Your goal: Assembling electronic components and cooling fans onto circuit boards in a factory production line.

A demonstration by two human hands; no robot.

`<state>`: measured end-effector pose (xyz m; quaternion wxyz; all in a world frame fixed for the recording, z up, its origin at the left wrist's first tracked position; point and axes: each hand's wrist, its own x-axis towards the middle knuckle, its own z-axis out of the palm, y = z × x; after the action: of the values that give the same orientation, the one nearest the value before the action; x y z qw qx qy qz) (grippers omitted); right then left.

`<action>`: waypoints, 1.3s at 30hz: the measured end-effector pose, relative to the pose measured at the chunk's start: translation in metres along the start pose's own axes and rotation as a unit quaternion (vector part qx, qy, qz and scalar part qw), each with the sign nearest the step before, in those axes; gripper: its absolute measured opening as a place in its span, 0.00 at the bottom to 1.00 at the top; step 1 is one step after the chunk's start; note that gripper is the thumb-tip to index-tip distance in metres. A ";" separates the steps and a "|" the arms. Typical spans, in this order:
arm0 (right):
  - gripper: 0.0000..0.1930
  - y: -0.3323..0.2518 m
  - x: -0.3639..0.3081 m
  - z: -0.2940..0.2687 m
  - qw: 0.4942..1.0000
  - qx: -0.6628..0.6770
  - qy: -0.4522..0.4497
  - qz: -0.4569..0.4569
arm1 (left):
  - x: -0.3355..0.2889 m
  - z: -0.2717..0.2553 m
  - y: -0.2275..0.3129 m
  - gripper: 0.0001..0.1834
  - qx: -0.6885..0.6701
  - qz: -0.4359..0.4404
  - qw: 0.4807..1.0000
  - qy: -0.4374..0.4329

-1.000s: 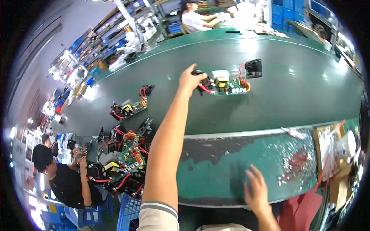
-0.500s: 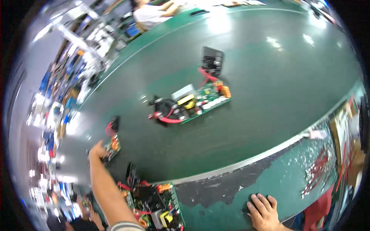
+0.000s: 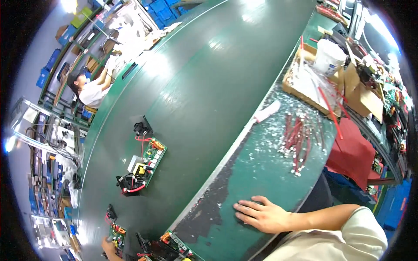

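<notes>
At the lower left, my left hand [image 3: 108,244] grips the edge of a small green circuit board [image 3: 116,234] with orange and black parts. A black part [image 3: 110,213] on red wires lies at the board's far end. My right hand [image 3: 266,216] rests flat on the worn green bench [image 3: 252,174], fingers stretched out and holding nothing. Close to my left forearm, another circuit board [image 3: 176,243] with black and orange parts is partly cut off by the lower edge. Farther off, a larger circuit board [image 3: 152,163] lies on the dark green belt, wired to a black panel [image 3: 146,124].
Loose red wires [image 3: 298,137] with white ends lie on the bench. Beyond them stand a cardboard tray [image 3: 300,93] and a white bucket [image 3: 328,56]. A red cloth [image 3: 350,150] hangs at the bench's right edge. Across the belt sits a co-worker [image 3: 91,91].
The view has swung to the right, so the belt and boards appear farther left and lower. My left hand stays at the small board; my right hand still lies on the bench.
</notes>
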<state>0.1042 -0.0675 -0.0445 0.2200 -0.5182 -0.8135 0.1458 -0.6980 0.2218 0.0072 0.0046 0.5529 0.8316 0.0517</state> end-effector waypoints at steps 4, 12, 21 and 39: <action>0.21 -0.002 0.002 0.004 0.999 -0.030 0.010 -0.011 | -0.043 -0.042 0.051 0.22 0.167 0.186 0.962 0.108; 0.23 0.001 -0.004 -0.028 0.990 0.117 -0.017 -0.080 | -0.218 -0.187 0.301 0.24 0.170 0.295 0.906 0.250; 0.18 -0.053 -0.034 -0.256 0.921 0.099 0.168 -0.336 | -0.428 -0.220 0.462 0.19 0.008 0.451 0.890 0.069; 0.13 -0.026 -0.073 -0.242 0.902 0.075 0.374 -0.201 | -0.447 -0.015 0.556 0.24 -0.125 0.541 0.801 -0.223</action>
<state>0.2341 -0.1424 0.1612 0.5710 -0.3423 -0.7448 -0.0460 -0.0146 0.0220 0.0506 0.2302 0.9038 0.3599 0.0246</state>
